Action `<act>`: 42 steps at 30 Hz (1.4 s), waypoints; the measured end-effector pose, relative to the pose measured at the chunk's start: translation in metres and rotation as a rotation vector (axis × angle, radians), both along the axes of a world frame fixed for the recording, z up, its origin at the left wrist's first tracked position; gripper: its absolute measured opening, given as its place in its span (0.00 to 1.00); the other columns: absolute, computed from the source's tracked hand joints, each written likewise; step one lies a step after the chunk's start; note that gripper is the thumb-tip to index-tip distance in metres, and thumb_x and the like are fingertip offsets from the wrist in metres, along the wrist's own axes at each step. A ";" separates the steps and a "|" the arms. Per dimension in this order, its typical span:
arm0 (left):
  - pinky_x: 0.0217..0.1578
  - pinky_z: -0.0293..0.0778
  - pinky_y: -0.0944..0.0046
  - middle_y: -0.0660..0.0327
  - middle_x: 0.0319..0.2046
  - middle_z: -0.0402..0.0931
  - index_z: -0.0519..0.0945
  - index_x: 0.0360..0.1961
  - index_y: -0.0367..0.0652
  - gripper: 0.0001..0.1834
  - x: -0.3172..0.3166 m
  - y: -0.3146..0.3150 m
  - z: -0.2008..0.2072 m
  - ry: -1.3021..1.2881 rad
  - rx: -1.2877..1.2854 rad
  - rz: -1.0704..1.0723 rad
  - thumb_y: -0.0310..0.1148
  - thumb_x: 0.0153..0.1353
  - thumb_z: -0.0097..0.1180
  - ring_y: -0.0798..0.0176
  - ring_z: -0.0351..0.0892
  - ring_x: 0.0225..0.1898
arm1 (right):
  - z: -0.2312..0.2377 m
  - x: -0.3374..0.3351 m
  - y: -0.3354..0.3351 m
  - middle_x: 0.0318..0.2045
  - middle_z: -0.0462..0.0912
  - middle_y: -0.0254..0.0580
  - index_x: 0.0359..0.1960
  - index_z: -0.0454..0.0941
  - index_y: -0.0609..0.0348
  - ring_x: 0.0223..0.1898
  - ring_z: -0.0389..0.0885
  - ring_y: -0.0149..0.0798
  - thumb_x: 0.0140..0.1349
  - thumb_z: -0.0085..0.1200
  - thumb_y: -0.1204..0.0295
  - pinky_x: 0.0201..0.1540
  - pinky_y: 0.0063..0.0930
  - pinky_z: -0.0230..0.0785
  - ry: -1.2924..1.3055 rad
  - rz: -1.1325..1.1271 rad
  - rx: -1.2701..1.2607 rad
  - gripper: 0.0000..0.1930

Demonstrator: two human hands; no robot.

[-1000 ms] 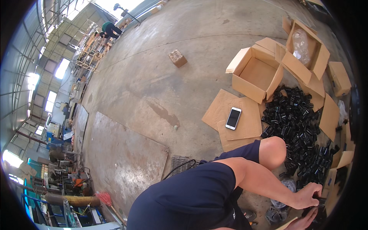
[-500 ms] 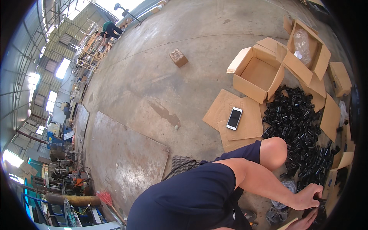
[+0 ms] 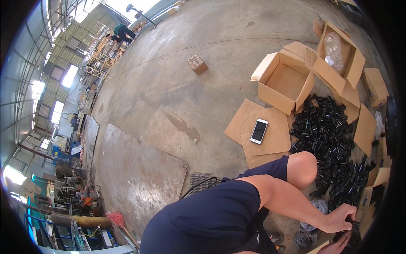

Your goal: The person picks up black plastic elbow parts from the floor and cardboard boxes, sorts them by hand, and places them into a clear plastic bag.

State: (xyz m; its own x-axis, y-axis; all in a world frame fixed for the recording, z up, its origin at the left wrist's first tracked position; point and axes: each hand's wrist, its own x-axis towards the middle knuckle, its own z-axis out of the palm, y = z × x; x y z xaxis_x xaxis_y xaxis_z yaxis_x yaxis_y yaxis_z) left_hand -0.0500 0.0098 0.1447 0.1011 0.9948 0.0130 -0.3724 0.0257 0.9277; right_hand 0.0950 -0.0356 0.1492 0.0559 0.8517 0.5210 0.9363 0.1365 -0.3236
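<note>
At the lower right, my left hand (image 3: 341,218) is closed with curled fingers on a small black part (image 3: 353,227) above a cardboard box. Just below it my right hand (image 3: 337,246) reaches in from the lower edge, its fingers stretched out against dark pieces beside the box flap (image 3: 318,248). The palm side and part of the fingers are hidden, and the dark rim of the picture covers the box's far side. A large heap of short black clip-like parts (image 3: 323,135) lies beyond my hands, past my bare knee (image 3: 302,168).
Open cardboard boxes (image 3: 275,95) (image 3: 344,78) stand behind the heap, one with clear plastic inside. A phone (image 3: 259,131) lies on flat cardboard sheets (image 3: 277,146). Crumpled plastic bags (image 3: 305,238) are beside my arm. A small carton (image 3: 197,64) sits on the floor; a person (image 3: 122,31) bends far off.
My right hand has shifted slightly up toward my left hand at the box. My left hand stays almost where it was.
</note>
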 end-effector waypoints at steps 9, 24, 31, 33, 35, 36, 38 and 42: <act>0.36 0.73 0.56 0.52 0.28 0.78 0.74 0.31 0.34 0.11 0.024 0.007 -0.023 0.056 0.126 0.120 0.22 0.47 0.64 0.52 0.79 0.34 | 0.000 0.018 -0.004 0.42 0.85 0.58 0.47 0.82 0.69 0.44 0.85 0.52 0.71 0.54 0.64 0.45 0.40 0.78 0.597 -0.119 -0.230 0.17; 0.25 0.75 0.61 0.54 0.23 0.79 0.79 0.25 0.33 0.11 -0.031 0.006 -0.012 0.179 -0.169 -0.261 0.30 0.53 0.67 0.64 0.79 0.24 | 0.033 -0.031 -0.040 0.44 0.84 0.58 0.41 0.82 0.70 0.46 0.84 0.51 0.67 0.62 0.67 0.47 0.37 0.77 0.117 -0.026 -0.201 0.14; 0.48 0.79 0.52 0.47 0.46 0.83 0.81 0.49 0.36 0.26 -0.044 0.017 -0.001 0.475 0.663 -0.266 0.37 0.50 0.72 0.43 0.83 0.47 | 0.020 -0.018 -0.027 0.32 0.83 0.30 0.48 0.81 0.58 0.28 0.76 0.20 0.69 0.56 0.70 0.29 0.17 0.68 0.899 -0.235 -0.372 0.10; 0.46 0.81 0.60 0.50 0.47 0.84 0.80 0.54 0.34 0.24 -0.043 0.019 0.005 0.372 0.323 -0.500 0.29 0.56 0.70 0.60 0.86 0.46 | 0.031 -0.022 -0.024 0.28 0.81 0.29 0.47 0.80 0.60 0.24 0.76 0.24 0.68 0.56 0.71 0.28 0.19 0.69 0.969 -0.158 -0.406 0.10; 0.43 0.81 0.64 0.53 0.44 0.85 0.81 0.53 0.35 0.21 -0.032 0.020 0.004 0.447 0.298 -0.549 0.25 0.58 0.68 0.68 0.84 0.44 | 0.027 -0.010 -0.032 0.31 0.83 0.33 0.49 0.77 0.64 0.28 0.81 0.25 0.67 0.59 0.74 0.31 0.20 0.75 1.172 -0.045 -0.451 0.11; 0.43 0.80 0.66 0.56 0.42 0.86 0.81 0.53 0.36 0.19 -0.023 0.017 0.005 0.390 0.262 -0.539 0.23 0.59 0.67 0.69 0.83 0.44 | 0.018 -0.001 -0.036 0.35 0.84 0.35 0.51 0.76 0.64 0.30 0.82 0.26 0.65 0.61 0.76 0.32 0.22 0.78 1.304 0.117 -0.371 0.14; 0.44 0.77 0.70 0.62 0.40 0.84 0.82 0.51 0.37 0.16 -0.012 0.012 0.008 0.351 0.186 -0.574 0.22 0.61 0.65 0.73 0.81 0.41 | 0.021 0.004 -0.047 0.38 0.83 0.37 0.54 0.74 0.65 0.32 0.82 0.27 0.64 0.62 0.80 0.33 0.22 0.79 1.395 0.198 -0.274 0.18; 0.50 0.74 0.70 0.60 0.46 0.81 0.76 0.55 0.33 0.17 0.000 -0.001 0.003 0.174 0.124 -0.700 0.20 0.64 0.60 0.70 0.79 0.47 | 0.020 0.015 -0.064 0.37 0.84 0.37 0.55 0.73 0.65 0.29 0.81 0.24 0.64 0.63 0.79 0.29 0.20 0.76 1.523 0.105 -0.209 0.19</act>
